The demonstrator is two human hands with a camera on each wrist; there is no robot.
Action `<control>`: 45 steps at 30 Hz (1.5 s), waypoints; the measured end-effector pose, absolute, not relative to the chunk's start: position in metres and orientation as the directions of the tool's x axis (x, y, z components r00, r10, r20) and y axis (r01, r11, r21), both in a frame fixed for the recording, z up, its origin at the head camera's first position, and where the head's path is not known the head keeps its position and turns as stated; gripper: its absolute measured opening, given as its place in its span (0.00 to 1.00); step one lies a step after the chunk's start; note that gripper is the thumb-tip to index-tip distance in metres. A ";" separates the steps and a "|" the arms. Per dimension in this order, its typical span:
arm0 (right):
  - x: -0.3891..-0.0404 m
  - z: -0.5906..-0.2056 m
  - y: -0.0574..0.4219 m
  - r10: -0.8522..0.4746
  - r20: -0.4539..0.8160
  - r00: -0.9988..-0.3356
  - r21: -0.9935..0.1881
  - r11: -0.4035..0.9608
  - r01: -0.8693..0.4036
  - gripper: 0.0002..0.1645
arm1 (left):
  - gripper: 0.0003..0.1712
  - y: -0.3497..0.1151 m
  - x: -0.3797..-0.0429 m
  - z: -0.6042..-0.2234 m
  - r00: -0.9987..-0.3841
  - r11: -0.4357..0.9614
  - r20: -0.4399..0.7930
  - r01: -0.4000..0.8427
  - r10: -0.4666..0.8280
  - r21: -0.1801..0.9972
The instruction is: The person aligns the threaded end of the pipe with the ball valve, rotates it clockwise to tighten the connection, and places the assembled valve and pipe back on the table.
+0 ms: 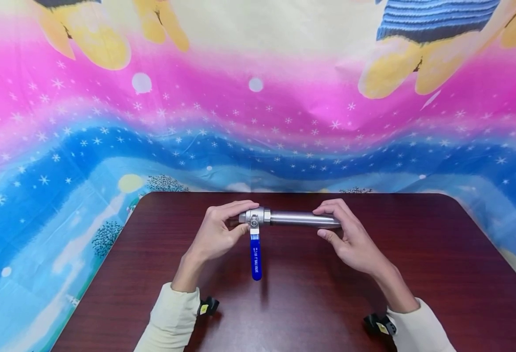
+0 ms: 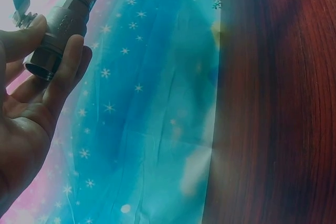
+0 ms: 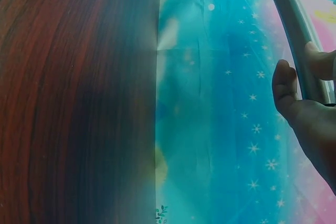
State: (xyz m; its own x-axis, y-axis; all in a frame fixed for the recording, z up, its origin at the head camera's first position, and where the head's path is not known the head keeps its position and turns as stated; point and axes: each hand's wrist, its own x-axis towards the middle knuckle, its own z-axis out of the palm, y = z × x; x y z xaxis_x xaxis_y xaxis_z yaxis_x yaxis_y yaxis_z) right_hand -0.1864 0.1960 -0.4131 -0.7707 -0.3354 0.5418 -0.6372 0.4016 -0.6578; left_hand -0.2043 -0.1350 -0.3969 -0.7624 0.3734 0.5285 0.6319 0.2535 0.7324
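Note:
A steel ball valve (image 1: pixel 259 215) is held above the table, its blue lever handle (image 1: pixel 256 259) pointing down toward me. A smooth steel pipe (image 1: pixel 293 218) is joined to its right end. My left hand (image 1: pixel 215 232) grips the valve body at its left end, thumb on the near side and fingers over the far side. In the left wrist view the valve's open end (image 2: pixel 44 66) shows between thumb and fingers. Round the pipe's right end curl the thumb and fingers of my right hand (image 1: pixel 356 244), seen also in the right wrist view beside the pipe (image 3: pixel 299 30).
The dark red-brown wooden table (image 1: pixel 302 303) has rounded far corners. Behind and beside it hangs a printed cloth (image 1: pixel 258 122) in pink and blue with snowflakes. Black wrist devices (image 1: pixel 208 306) sit at both pale sleeves (image 1: pixel 169 313).

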 end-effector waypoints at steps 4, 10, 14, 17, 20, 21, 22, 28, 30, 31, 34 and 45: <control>-0.186 -0.414 0.196 -0.333 0.548 -0.767 -0.648 0.411 -0.641 0.30 | 0.33 -0.135 -0.204 -0.397 -0.763 0.251 0.527 0.631 0.375 0.734; -0.187 -0.414 0.196 -0.330 0.574 -0.750 -0.625 0.415 -0.661 0.29 | 0.32 -0.134 -0.205 -0.398 -0.754 0.248 0.542 0.643 0.372 0.725; -0.188 -0.413 0.195 -0.332 0.584 -0.741 -0.616 0.413 -0.671 0.28 | 0.32 -0.134 -0.205 -0.398 -0.754 0.245 0.544 0.643 0.369 0.725; -0.188 -0.413 0.195 -0.332 0.585 -0.740 -0.614 0.415 -0.672 0.28 | 0.32 -0.134 -0.205 -0.398 -0.758 0.240 0.538 0.637 0.370 0.733; -0.189 -0.412 0.195 -0.330 0.585 -0.741 -0.615 0.415 -0.671 0.28 | 0.32 -0.134 -0.205 -0.398 -0.760 0.236 0.533 0.632 0.372 0.738; -0.189 -0.412 0.195 -0.329 0.585 -0.741 -0.616 0.414 -0.670 0.28 | 0.32 -0.134 -0.206 -0.399 -0.761 0.236 0.532 0.631 0.372 0.739; -0.189 -0.412 0.195 -0.328 0.585 -0.741 -0.617 0.413 -0.670 0.28 | 0.32 -0.134 -0.206 -0.399 -0.762 0.236 0.531 0.630 0.371 0.740; -0.189 -0.413 0.195 -0.318 0.592 -0.741 -0.620 0.407 -0.670 0.26 | 0.32 -0.134 -0.206 -0.399 -0.769 0.236 0.524 0.621 0.367 0.747; -0.189 -0.413 0.195 -0.314 0.596 -0.739 -0.618 0.408 -0.672 0.26 | 0.32 -0.134 -0.206 -0.399 -0.771 0.236 0.521 0.619 0.366 0.749; -0.189 -0.413 0.194 -0.312 0.599 -0.738 -0.616 0.409 -0.673 0.27 | 0.32 -0.134 -0.206 -0.399 -0.771 0.235 0.521 0.619 0.366 0.750; -0.189 -0.412 0.194 -0.308 0.608 -0.732 -0.609 0.410 -0.679 0.28 | 0.32 -0.133 -0.206 -0.399 -0.771 0.233 0.521 0.618 0.365 0.751; -0.189 -0.412 0.195 -0.296 0.598 -0.745 -0.621 0.417 -0.664 0.28 | 0.32 -0.132 -0.205 -0.398 -0.765 0.226 0.533 0.626 0.362 0.746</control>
